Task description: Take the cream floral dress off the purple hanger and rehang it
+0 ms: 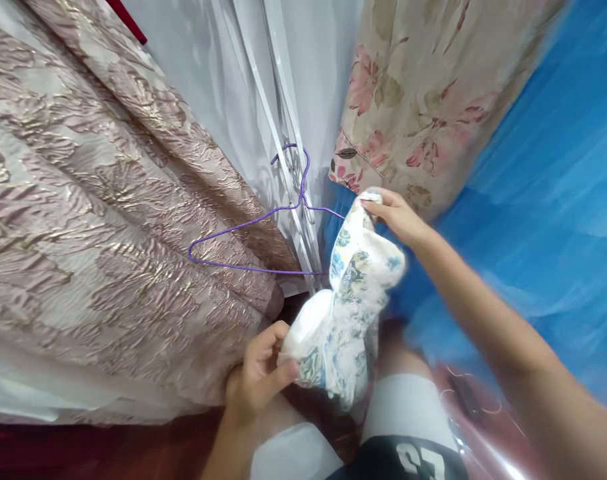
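A white garment with a blue floral print [356, 293] and two rounded cup shapes, like a bodice top, is stretched between my hands. My right hand [391, 213] pinches its upper end. At the lower left end, my left hand [263, 367] grips the edge between thumb and fingers. A purple clothes hanger [243, 228] hangs at the white bars just beyond the garment. Its left half is bare, and its right end is hidden behind or inside the garment; I cannot tell which.
White metal bars [278, 127] run up the middle. Pinkish embossed fabric [148, 220] drapes on the left. Floral beige cloth [413, 107] and blue tulle [538, 220] hang on the right. Below are my legs and a reddish floor [513, 433] with a dark cabled object [464, 395].
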A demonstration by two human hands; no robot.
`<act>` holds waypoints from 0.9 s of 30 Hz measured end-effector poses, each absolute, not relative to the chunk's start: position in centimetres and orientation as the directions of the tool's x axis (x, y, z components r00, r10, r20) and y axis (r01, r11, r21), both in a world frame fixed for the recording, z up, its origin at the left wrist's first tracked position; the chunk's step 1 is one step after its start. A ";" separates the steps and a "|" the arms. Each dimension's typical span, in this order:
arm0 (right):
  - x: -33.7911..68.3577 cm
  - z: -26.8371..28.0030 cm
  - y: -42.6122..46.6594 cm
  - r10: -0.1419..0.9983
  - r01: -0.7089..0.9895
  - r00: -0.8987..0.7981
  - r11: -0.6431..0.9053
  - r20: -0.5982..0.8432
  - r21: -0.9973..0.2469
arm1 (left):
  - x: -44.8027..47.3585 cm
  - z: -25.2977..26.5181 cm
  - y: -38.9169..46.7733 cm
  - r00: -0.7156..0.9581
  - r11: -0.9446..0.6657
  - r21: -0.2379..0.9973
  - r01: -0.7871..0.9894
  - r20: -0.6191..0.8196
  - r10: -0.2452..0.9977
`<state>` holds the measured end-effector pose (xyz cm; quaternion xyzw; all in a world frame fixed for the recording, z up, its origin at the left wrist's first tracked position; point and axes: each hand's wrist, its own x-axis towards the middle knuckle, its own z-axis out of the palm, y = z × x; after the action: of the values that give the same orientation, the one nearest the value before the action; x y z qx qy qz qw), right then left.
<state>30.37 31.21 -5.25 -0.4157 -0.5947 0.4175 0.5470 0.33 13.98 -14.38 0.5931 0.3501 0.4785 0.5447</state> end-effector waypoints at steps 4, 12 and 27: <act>27.5 -4.6 31.6 0.950 0.018 -0.312 -0.025 -0.030 -1.000 | -2.2 -13.0 14.8 0.226 -0.316 0.944 0.089 0.290 0.930; 28.7 -4.7 31.1 0.970 0.051 -0.242 -0.007 -0.019 -0.999 | -12.4 -10.6 24.0 0.312 -0.445 0.399 0.802 0.357 0.881; 27.1 -5.2 32.1 0.960 0.093 -0.267 -0.058 -0.081 -0.994 | -16.6 -6.3 30.0 0.398 -0.560 0.076 0.825 0.625 0.671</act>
<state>27.12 32.12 -5.22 -0.4651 -0.5664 0.5590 0.3877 -16.64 29.96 -6.25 0.8269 0.4524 0.3102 -0.1241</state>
